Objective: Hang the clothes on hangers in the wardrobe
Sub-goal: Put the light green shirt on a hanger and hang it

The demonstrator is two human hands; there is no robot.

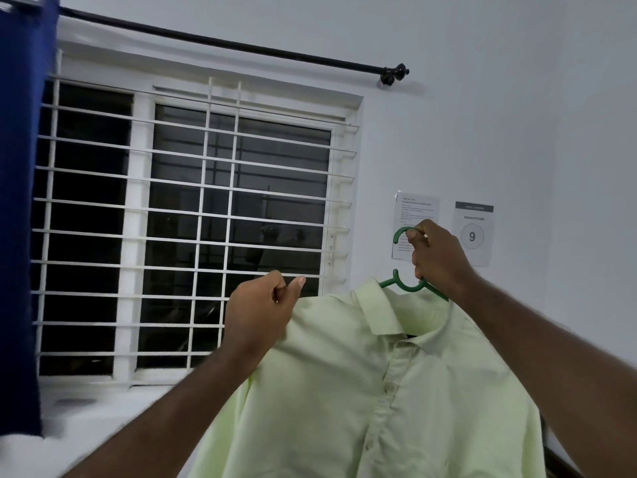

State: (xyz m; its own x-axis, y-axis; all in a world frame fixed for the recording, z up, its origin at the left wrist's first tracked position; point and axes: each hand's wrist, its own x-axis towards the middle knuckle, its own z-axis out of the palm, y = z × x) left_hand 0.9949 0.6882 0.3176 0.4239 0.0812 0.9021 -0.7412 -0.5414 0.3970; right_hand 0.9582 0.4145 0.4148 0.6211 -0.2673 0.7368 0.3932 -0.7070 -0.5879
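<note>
Pale-green shirt [344, 391] upright, collar up, on green hanger [401, 288]; right grip [437, 260] round its hook, left grip [262, 305] clamped on shoulder.

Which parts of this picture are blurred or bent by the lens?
Head view: the curtain rod and window bars bow from wide-angle distortion; the sill at lower left is smeared; the left notice has unreadable small print; the shirt looks fairly sharp.

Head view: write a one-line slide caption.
Right hand grips a green hanger carrying a pale green shirt; left hand pinches its shoulder near a window.
</note>
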